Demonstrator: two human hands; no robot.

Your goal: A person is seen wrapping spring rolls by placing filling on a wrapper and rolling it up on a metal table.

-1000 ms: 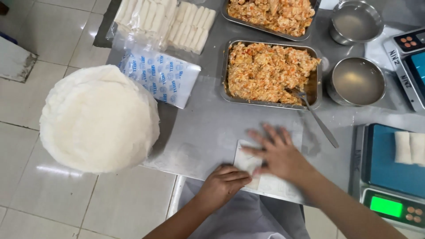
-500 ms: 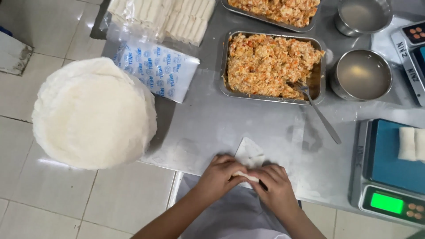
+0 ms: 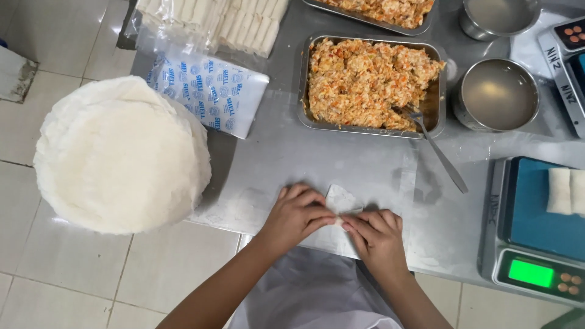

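A thin white wrapper sheet (image 3: 339,199) lies on the steel table (image 3: 286,164) near its front edge, one corner pointing away from me. My left hand (image 3: 300,214) and my right hand (image 3: 376,236) rest on it side by side, fingertips meeting over its middle, pressing and rolling the sheet. Whatever filling is inside is hidden under my fingers. A metal tray of orange-flecked shredded filling (image 3: 368,83) stands just beyond, with a fork (image 3: 437,150) leaning out of its right corner.
A big round stack of white wrappers (image 3: 119,155) hangs over the table's left edge. A printed plastic bag (image 3: 207,91) and finished rolls (image 3: 225,18) lie at the back. Two metal bowls (image 3: 498,94) stand at right. A scale (image 3: 536,228) holds two rolls.
My right hand came back from the far side of the sheet to join the left. Both hands now press together on the folded wrapper, which looks narrower than before.
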